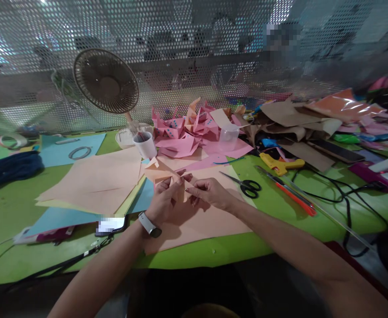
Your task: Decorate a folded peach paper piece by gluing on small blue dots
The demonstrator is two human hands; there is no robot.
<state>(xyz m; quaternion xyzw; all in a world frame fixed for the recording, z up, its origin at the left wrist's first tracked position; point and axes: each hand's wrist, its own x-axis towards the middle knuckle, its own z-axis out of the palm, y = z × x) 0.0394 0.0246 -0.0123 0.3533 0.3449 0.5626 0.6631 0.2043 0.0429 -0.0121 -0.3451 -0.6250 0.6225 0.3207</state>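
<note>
My left hand (164, 196), with a watch on its wrist, is closed on a folded piece of peach paper (161, 170). Part of the folded paper sticks out beyond the fingers. Close beside it my right hand (210, 193) pinches at the right side of the same paper, thumb against fingers; the fingertips partly hide the contact. Both hands are just above a large peach sheet (197, 227) lying on the green table. To the right of the right hand, black-handled scissors (247, 186) lie with their tips on the sheet.
Left are stacked paper sheets (97, 176), a phone (110, 225) and a white cup (145, 145) near a fan (106, 81). Behind are folded pink papers (177, 128). Right are a yellow glue gun (280, 164), an orange cutter (295, 197) and black cables (348, 207).
</note>
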